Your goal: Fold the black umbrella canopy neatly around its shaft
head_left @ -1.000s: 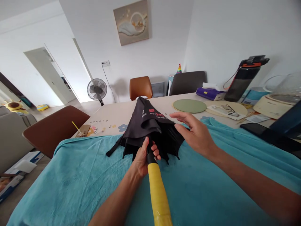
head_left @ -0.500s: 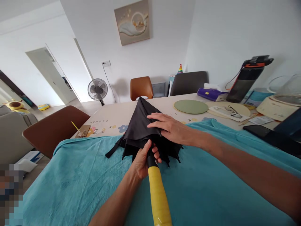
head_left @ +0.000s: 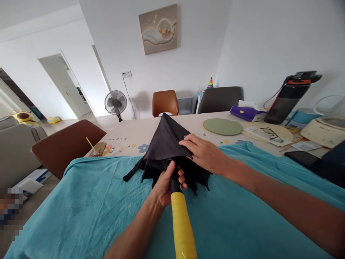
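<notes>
A black umbrella point(head_left: 164, 140) with a yellow-wrapped handle lies half folded, its tip pointing away from me and its canopy bunched loosely. My left hand point(head_left: 168, 185) is wrapped round the black shaft just above the yellow grip. At the right side of the canopy, my right hand point(head_left: 203, 151) has its fingers drawn together on the edge of the black fabric; the thumb is mostly hidden. Rib ends stick out toward me along the near rim. A loose black strap point(head_left: 130, 173) trails from the canopy's left side onto the turquoise cloth point(head_left: 102, 208).
Flower-printed table point(head_left: 129, 127) beyond the cloth. To the right are a green round mat point(head_left: 222, 126), glasses point(head_left: 272, 134), a purple tissue box point(head_left: 247, 113), a dark bottle point(head_left: 289, 99) and a black phone point(head_left: 304, 160). Chairs and a fan point(head_left: 115, 103) stand behind.
My right hand's spread fingers have drawn together on the canopy's right edge. My left hand keeps its hold on the shaft. The whole view has shifted slightly.
</notes>
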The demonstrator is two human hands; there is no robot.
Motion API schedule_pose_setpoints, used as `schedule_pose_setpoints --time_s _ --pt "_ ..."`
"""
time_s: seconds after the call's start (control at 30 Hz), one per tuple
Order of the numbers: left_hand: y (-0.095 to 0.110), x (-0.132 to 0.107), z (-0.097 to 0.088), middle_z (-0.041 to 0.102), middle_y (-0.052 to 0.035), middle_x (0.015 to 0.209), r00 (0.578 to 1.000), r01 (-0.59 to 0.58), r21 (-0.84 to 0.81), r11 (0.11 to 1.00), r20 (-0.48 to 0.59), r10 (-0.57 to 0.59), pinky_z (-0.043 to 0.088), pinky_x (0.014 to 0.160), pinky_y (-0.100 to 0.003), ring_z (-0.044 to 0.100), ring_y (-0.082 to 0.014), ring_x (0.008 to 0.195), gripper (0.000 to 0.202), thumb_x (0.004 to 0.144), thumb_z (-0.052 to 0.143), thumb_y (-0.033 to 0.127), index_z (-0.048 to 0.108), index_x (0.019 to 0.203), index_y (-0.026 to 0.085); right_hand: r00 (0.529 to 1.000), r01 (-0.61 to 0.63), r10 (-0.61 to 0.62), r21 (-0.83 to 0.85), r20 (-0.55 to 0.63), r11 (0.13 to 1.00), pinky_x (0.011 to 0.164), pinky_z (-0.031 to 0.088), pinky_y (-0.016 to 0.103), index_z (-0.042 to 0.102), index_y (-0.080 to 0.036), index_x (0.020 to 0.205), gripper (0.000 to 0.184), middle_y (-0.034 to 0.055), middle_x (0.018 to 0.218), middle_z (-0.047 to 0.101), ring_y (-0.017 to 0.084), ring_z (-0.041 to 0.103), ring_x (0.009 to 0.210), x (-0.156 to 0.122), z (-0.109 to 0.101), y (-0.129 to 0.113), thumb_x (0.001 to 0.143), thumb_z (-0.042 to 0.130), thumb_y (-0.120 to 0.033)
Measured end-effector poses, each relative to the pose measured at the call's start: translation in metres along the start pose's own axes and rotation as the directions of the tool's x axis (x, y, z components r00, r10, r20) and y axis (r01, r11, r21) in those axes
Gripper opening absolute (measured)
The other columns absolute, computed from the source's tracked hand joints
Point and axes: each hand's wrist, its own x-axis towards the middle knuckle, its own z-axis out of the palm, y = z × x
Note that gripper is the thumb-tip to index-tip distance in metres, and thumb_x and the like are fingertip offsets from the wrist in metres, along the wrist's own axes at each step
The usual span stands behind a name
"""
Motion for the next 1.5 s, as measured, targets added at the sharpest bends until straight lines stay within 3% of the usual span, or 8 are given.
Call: schedule_pose_setpoints --time_s 0.3,0.6,0.87,0.97,1.07,1.2,1.3,1.5 --pt "0.000 0.003 -0.005 0.048 0.0003 0.057 0.997 -0.026 0.085 0.996 -0.070 0.032 0.047 0.043 -0.016 0.047 -0.0052 0.046 0.041 0.069 0.060 0.049 0.054 0.070 0.008 0.979 0.006 -0.073 0.333 0.190 0.943 0.060 0.051 0.025 0.055 -0.016 0.099 0.027 0.0054 0.091 0.054 0.009 0.055 0.058 -0.005 0.025 -0.020 0.086 0.032 -0.011" --pt "-0.002 0.005 -0.008 0.049 0.0005 0.053 0.993 -0.028 0.286 0.958 -0.101 0.059 0.042 0.039 -0.020 0.048 -0.0085 0.044 0.042 0.062 0.067 0.049 0.051 0.066 0.011 0.973 0.066 -0.099 0.160 0.208 0.985 0.073 0.047 0.033 0.059 -0.013 0.096 0.023 0.0102 0.097 0.053 0.018 0.053 0.083 -0.003 0.028 -0.023 0.084 0.039 -0.015" --pt "-0.003 0.003 -0.012 0.053 -0.0030 0.056 0.978 0.002 0.618 0.786 -0.166 0.128 0.037 0.046 -0.020 0.047 -0.0080 0.049 0.029 0.064 0.068 0.035 0.056 0.065 0.009 0.946 0.008 -0.119 0.345 0.302 0.939 0.076 0.048 0.032 0.062 -0.016 0.098 0.034 0.0088 0.099 0.056 0.017 0.055 0.089 -0.008 0.033 -0.005 0.076 0.041 -0.003" --pt "-0.002 0.001 -0.008 0.049 -0.0024 0.052 0.969 0.017 0.632 0.775 -0.200 0.142 0.036 0.043 -0.020 0.044 -0.0077 0.046 0.026 0.069 0.061 0.030 0.050 0.056 0.010 0.977 -0.043 -0.047 0.401 0.210 0.915 0.085 0.046 0.034 0.059 -0.018 0.105 0.037 0.0074 0.103 0.057 0.016 0.055 0.095 -0.006 0.028 -0.002 0.077 0.039 -0.003" --pt "0.011 -0.004 -0.003 0.045 0.0009 0.053 0.984 -0.011 0.464 0.886 -0.155 0.093 0.035 0.040 -0.020 0.043 -0.0079 0.045 0.019 0.070 0.058 0.029 0.052 0.066 0.011 0.987 -0.098 0.139 0.387 -0.080 0.917 0.089 0.044 0.037 0.058 -0.020 0.104 0.033 0.0067 0.106 0.056 0.018 0.053 0.100 -0.002 0.008 -0.001 0.079 0.040 -0.007" --pt "0.035 -0.009 -0.002 0.036 0.0058 0.054 0.990 -0.134 0.033 0.990 0.051 0.132 0.026 0.033 -0.013 0.036 -0.0043 0.044 0.019 0.072 0.055 0.030 0.051 0.081 0.013 0.822 -0.178 0.321 0.324 -0.470 0.929 0.086 0.046 0.039 0.057 -0.024 0.098 0.026 0.0059 0.105 0.056 0.020 0.053 0.100 -0.001 -0.029 -0.002 0.083 0.039 -0.013" --pt "0.035 -0.007 -0.003 0.033 0.0063 0.055 0.990 -0.137 -0.011 0.990 0.041 0.138 0.027 0.033 -0.013 0.036 -0.0042 0.045 0.019 0.073 0.055 0.030 0.049 0.080 0.014 0.782 -0.204 0.324 0.272 -0.533 0.940 0.080 0.049 0.040 0.056 -0.027 0.099 0.025 0.0062 0.107 0.055 0.023 0.053 0.100 -0.004 -0.041 -0.003 0.085 0.038 -0.017" --pt "0.012 -0.003 0.000 0.038 0.0054 0.059 0.995 -0.068 0.167 0.984 -0.067 0.080 0.036 0.038 -0.018 0.041 -0.0063 0.048 0.022 0.072 0.057 0.034 0.047 0.080 0.016 0.848 -0.181 0.282 0.255 -0.449 0.950 0.087 0.045 0.042 0.055 -0.023 0.099 0.024 0.0069 0.104 0.056 0.023 0.052 0.103 -0.005 -0.025 -0.007 0.082 0.040 -0.014"
